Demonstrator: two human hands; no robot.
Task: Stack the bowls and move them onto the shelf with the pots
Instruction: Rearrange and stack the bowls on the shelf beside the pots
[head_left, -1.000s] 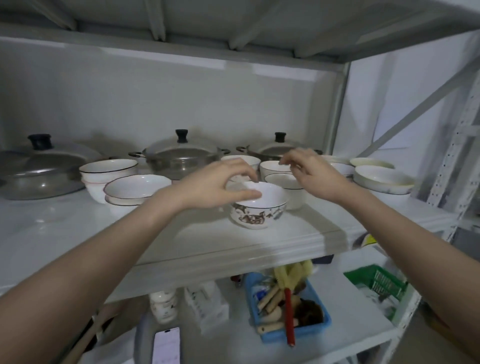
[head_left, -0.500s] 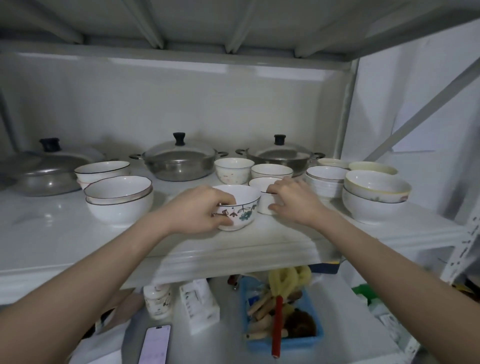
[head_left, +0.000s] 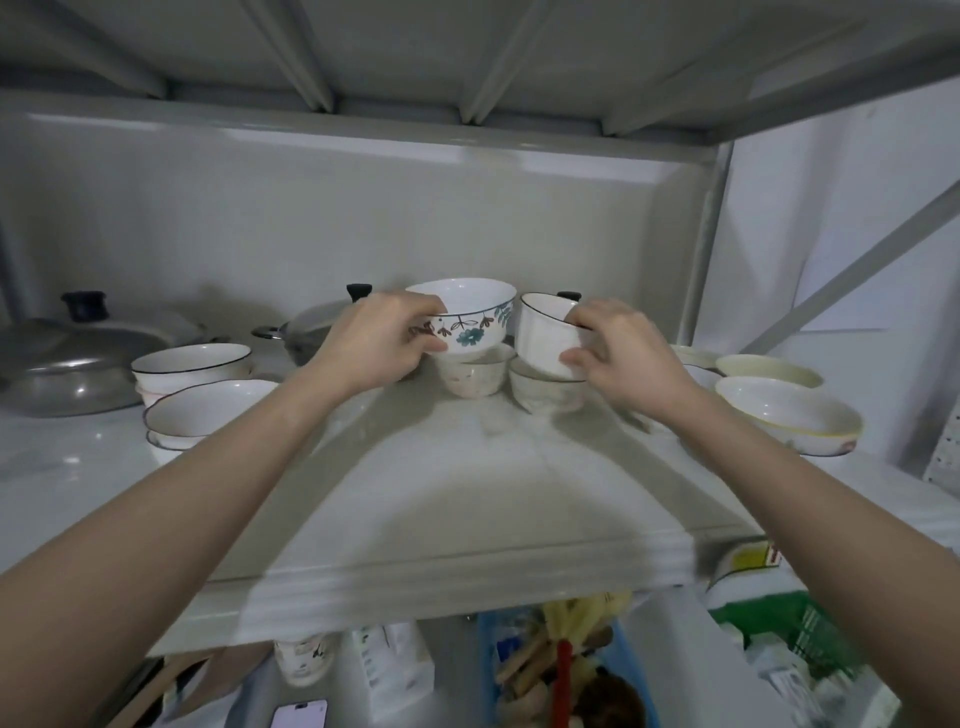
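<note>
My left hand (head_left: 382, 340) grips a white bowl with a blue and brown flower pattern (head_left: 470, 319), held just above a small speckled bowl (head_left: 472, 371) on the shelf (head_left: 467, 493). My right hand (head_left: 618, 353) grips a plain white dark-rimmed bowl (head_left: 545, 332), tilted, just above another small speckled bowl (head_left: 543, 392). Behind the hands stand lidded metal pots, one in the middle (head_left: 311, 332) and a wide pan at the left (head_left: 67, 358).
Stacked white bowls sit at the left (head_left: 192, 364) and front left (head_left: 208, 415); cream-rimmed bowls sit at the right (head_left: 789, 423). A lower shelf holds a blue bin of utensils (head_left: 561, 670), a green basket (head_left: 810, 634), a phone (head_left: 300, 714).
Both hands have lifted their bowls off the shelf and carried them back, over the two small bowls. The camera view has tilted upward.
</note>
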